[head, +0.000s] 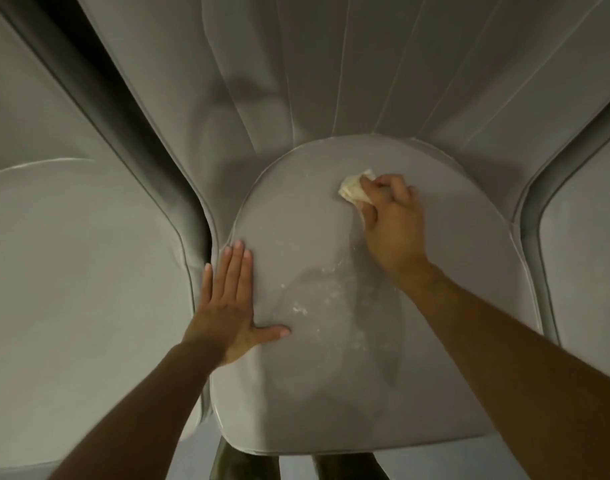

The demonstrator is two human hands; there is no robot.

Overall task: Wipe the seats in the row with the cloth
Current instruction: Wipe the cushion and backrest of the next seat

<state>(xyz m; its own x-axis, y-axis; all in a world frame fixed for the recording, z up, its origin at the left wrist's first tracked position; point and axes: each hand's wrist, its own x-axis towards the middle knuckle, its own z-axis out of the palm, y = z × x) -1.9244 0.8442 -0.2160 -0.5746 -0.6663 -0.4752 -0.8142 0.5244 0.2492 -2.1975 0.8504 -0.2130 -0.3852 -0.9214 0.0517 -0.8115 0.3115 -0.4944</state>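
While my right fingers (386, 185) curl round the cloth (353, 189), they pinch that crumpled, cream-coloured wad down onto the cushion, and only its rumpled far end pokes out past my knuckles. My right hand (391, 220) sits toward the back edge of the middle seat (296, 220), right of its centre, just short of the seam where the cushion meets the backrest (348, 71). My left hand (230, 306) lies flat on the seat's left edge, its four fingers straight and close together and the thumb spread out sideways, gripping nothing. The cushion is a smooth, grey, leather-like pad, rounded at the back and broad at the front edge, with piping along its rim. Between my two hands a damp smear (331, 292) with pale flecks and curved streaks runs across the middle of the pad toward the front edge. The backrest rises in long vertical padded channels of the same grey material. The left seat (71, 265) and the right seat (587, 265) flank it, each apart from it across a dark gap, both with the same rounded shape. Below the front edge a strip of bluish floor (296, 471) shows. The light is dim and even.
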